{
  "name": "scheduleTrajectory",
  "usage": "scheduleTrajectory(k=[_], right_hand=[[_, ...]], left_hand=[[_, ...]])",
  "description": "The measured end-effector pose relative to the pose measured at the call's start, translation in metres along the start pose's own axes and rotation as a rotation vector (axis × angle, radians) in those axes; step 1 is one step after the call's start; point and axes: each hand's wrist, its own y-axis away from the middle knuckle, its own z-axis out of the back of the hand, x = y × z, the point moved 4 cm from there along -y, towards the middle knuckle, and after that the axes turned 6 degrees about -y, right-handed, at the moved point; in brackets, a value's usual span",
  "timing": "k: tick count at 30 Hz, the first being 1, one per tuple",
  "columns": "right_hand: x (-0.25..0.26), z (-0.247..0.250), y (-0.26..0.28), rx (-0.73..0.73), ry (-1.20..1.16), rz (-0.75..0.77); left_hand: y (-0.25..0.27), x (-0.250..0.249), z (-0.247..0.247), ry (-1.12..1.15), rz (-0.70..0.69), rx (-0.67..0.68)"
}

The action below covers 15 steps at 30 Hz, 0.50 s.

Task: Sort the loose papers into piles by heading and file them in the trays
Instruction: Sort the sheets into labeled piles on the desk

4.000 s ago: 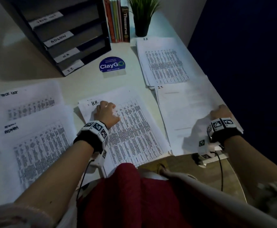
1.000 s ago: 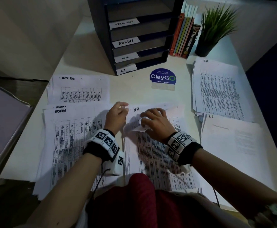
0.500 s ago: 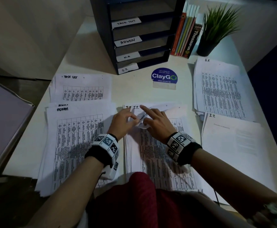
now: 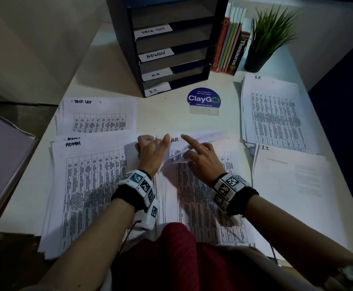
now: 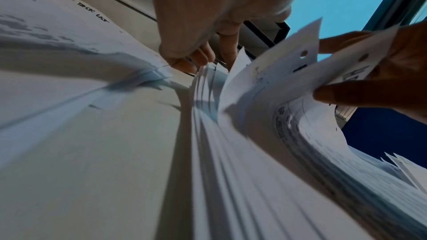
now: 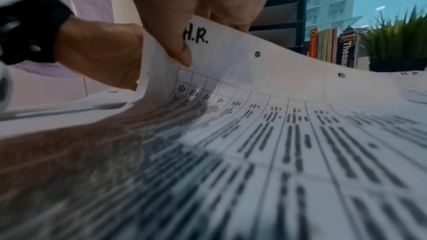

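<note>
Grip: your right hand (image 4: 200,156) pinches the lifted top corner of an H.R. sheet (image 6: 265,72); your left hand (image 4: 150,152) grips the unsorted stack (image 4: 202,196) beside it.
Direction: H.R. pile (image 4: 274,114) lies right, nearer your right hand.
Surface: white bench (image 4: 165,120), trays (image 4: 171,47) beyond.
</note>
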Motion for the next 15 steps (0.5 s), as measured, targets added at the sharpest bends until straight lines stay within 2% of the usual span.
scheduleTrajectory(k=[2, 4, 6, 8, 10, 13, 15], right_hand=[[-0.003, 0.002, -0.003, -0.004, 0.014, -0.002], [-0.004, 0.002, -0.008, 0.005, 0.048, -0.015], [-0.005, 0.002, -0.016, 0.038, 0.069, -0.045], [-0.008, 0.0, -0.022, 0.143, 0.088, -0.104], [-0.012, -0.003, -0.024, 0.247, 0.1, -0.147], [-0.015, -0.007, -0.024, 0.299, 0.121, -0.178], [-0.017, -0.009, -0.022, 0.337, 0.111, -0.197]], left_hand=[[-0.002, 0.0, -0.003, -0.011, -0.004, 0.052], [-0.003, 0.0, -0.008, -0.132, -0.035, 0.122], [-0.004, -0.002, -0.008, -0.25, -0.066, 0.11], [-0.004, -0.014, 0.0, -0.242, -0.1, 0.022], [-0.005, -0.034, 0.012, -0.141, -0.145, -0.101], [-0.006, -0.073, 0.043, -0.001, -0.259, -0.308], [-0.006, -0.101, 0.066, 0.061, -0.343, -0.377]])
